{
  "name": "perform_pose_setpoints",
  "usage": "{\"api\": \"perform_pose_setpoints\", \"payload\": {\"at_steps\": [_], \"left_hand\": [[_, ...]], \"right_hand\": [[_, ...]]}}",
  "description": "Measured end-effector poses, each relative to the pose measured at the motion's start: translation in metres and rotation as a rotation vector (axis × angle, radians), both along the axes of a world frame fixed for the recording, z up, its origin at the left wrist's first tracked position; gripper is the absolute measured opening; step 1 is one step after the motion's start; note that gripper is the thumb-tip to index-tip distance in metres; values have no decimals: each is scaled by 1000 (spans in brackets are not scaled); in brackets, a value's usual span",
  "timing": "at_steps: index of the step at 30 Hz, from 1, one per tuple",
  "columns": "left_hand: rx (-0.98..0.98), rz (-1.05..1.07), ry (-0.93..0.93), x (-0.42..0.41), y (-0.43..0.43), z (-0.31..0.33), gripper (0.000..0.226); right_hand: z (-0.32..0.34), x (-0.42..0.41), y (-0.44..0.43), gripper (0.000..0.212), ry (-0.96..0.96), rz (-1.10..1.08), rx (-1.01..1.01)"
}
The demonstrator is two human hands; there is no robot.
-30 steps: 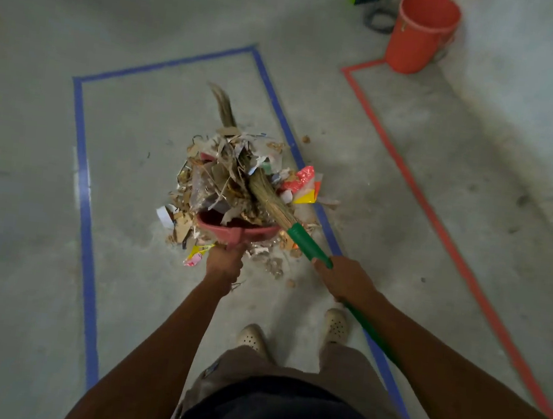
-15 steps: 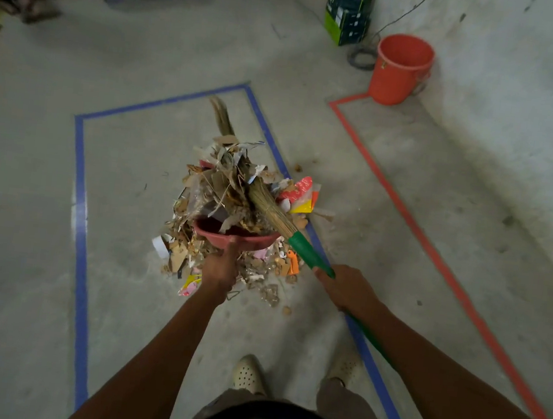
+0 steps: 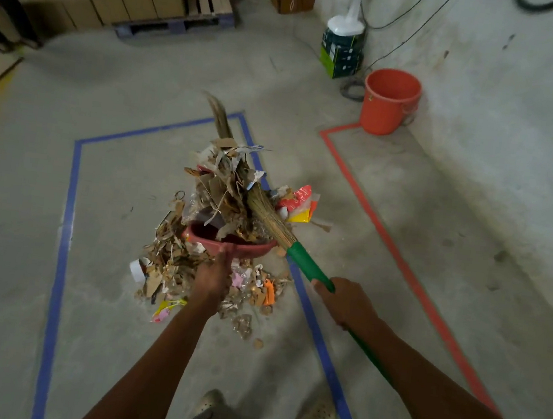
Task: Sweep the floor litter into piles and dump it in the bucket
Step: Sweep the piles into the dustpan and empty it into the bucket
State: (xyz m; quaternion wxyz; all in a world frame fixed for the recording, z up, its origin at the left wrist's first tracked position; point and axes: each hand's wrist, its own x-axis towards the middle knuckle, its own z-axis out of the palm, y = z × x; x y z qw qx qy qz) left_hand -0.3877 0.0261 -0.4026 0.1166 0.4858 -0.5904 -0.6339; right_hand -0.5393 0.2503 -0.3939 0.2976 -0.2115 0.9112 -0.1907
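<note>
Holding the load steady looked like the point of this pose. The left hand [image 3: 213, 279] was clenched round the handle of the red dustpan [image 3: 249, 251], and the pan read as lifted and roughly level, probably so the heap wouldn't slide off the lip.

The right hand [image 3: 343, 303] was wrapped round the green handle of the broom [image 3: 308, 268]. Its bristles lay diagonally across the top of the dustpan, pressed onto the litter [image 3: 225, 189] heaped in it. My read: the broom was acting as a clamp. The load was mostly light card and paper scraps, which would spill or blow off otherwise.

Not everything was in the pan. A leftover pile [image 3: 172, 266] sat on the floor [image 3: 115, 191] under the dustpan and to its left. An orange-and-yellow wrapper [image 3: 298, 201] lay just right of the dustpan.

The bucket [image 3: 380, 114] stood upright well beyond the dustpan, up and to the right, against the wall. It was open-topped, and its contents couldn't be seen.

Judgement: sweeping was mostly done and this was the first carry. The next step would be a walk to the bucket and a tip over its rim. Main risk was scraps shedding on the way if the broom pressure eased. The floor pile would need a second scoop.
</note>
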Motion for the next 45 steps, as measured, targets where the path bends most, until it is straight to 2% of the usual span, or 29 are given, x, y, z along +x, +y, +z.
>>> {"api": "perform_pose_setpoints", "payload": {"at_steps": [9, 14, 19, 37, 45], "left_hand": [[1, 34, -9, -112, 58, 11, 56], [12, 13, -87, -196, 64, 10, 60], [9, -21, -75, -296, 59, 8, 54], [61, -175, -41, -714, -20, 33, 55], [81, -184, -38, -905, -48, 18, 54]], "right_hand": [[8, -114, 64, 51, 30, -15, -28], [11, -177, 84, 48, 25, -63, -41], [5, -258, 87, 46, 45, -125, -33], [29, -640, 28, 50, 82, -239, -39], [13, -827, -1, 47, 73, -245, -22]]}}
